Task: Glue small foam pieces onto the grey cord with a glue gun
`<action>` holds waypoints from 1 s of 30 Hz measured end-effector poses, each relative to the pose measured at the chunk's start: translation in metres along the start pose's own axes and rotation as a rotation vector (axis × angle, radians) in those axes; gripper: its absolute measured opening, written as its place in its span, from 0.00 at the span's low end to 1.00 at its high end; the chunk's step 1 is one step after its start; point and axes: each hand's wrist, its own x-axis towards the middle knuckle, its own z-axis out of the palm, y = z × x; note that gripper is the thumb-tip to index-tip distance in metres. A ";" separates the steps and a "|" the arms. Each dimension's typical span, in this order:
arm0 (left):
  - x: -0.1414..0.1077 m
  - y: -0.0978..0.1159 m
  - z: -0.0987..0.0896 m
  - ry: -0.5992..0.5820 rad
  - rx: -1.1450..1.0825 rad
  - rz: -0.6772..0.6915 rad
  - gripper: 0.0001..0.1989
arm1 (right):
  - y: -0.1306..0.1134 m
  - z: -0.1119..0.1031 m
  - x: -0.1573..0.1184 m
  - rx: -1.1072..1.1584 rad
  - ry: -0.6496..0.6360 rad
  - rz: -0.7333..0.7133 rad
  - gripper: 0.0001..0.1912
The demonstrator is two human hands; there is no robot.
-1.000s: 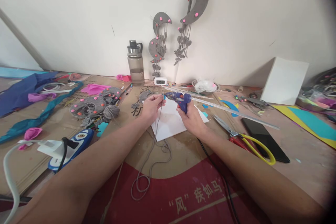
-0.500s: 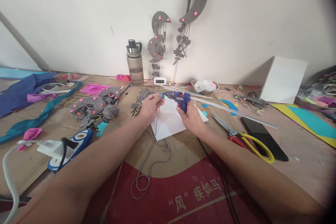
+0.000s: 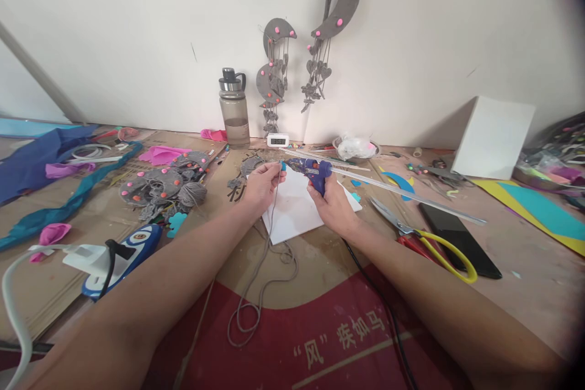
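Note:
Between the pinched fingertips of my left hand (image 3: 266,184) is a small blue piece (image 3: 283,166), its exact shape too small to make out. A grey cord (image 3: 273,213) hangs from those fingers and trails in loops onto the cardboard below. My right hand (image 3: 336,204) is wrapped round the handle of a blue glue gun (image 3: 315,172). The gun's nozzle points left and is at or very close to the blue piece; I cannot tell whether they touch. A long clear glue stick (image 3: 406,196) sticks out of its back. Beneath both hands lies a white board (image 3: 292,219).
Yellow-handled scissors (image 3: 439,244) and a black phone (image 3: 459,241) lie to the right. On the left are a blue-and-white power strip (image 3: 125,256) and grey felt crescents (image 3: 153,187) with yarn. A water bottle (image 3: 234,113) stands by the wall. The gun's black cable (image 3: 384,301) runs toward me.
Both hands, the glue gun and the blue piece hold almost the same position. The whole view has shifted very slightly.

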 end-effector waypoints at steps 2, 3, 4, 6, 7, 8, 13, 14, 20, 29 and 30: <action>0.000 0.001 0.000 0.000 -0.003 -0.001 0.07 | 0.000 0.000 0.000 0.000 0.003 0.001 0.15; -0.001 0.001 0.000 -0.002 -0.003 -0.003 0.06 | 0.000 0.000 0.000 -0.001 0.004 0.003 0.16; -0.001 0.001 0.000 -0.004 -0.005 -0.007 0.06 | 0.000 0.000 0.000 -0.001 0.004 0.005 0.16; -0.001 0.002 0.000 -0.009 -0.008 -0.013 0.06 | 0.000 0.000 0.000 0.001 0.000 0.006 0.16; -0.001 0.001 0.000 -0.012 -0.010 -0.015 0.06 | 0.000 0.000 0.000 0.002 -0.001 0.005 0.16; -0.001 0.001 0.000 -0.015 -0.013 -0.016 0.06 | 0.000 0.000 0.000 0.003 -0.001 0.003 0.16; 0.000 0.000 0.001 -0.019 -0.015 -0.015 0.06 | -0.001 0.000 0.000 0.003 -0.006 0.004 0.14; 0.000 0.000 0.001 -0.017 -0.011 -0.016 0.07 | 0.000 0.000 0.000 0.011 -0.009 0.000 0.14; 0.000 0.000 0.001 -0.021 -0.006 -0.020 0.07 | 0.001 0.002 0.000 0.043 -0.001 -0.026 0.13; -0.001 0.002 0.001 -0.017 -0.044 -0.018 0.06 | 0.003 0.002 0.000 0.022 0.012 -0.001 0.14; -0.001 0.003 0.001 -0.019 -0.048 -0.019 0.06 | 0.002 0.002 0.000 0.021 0.013 0.001 0.14</action>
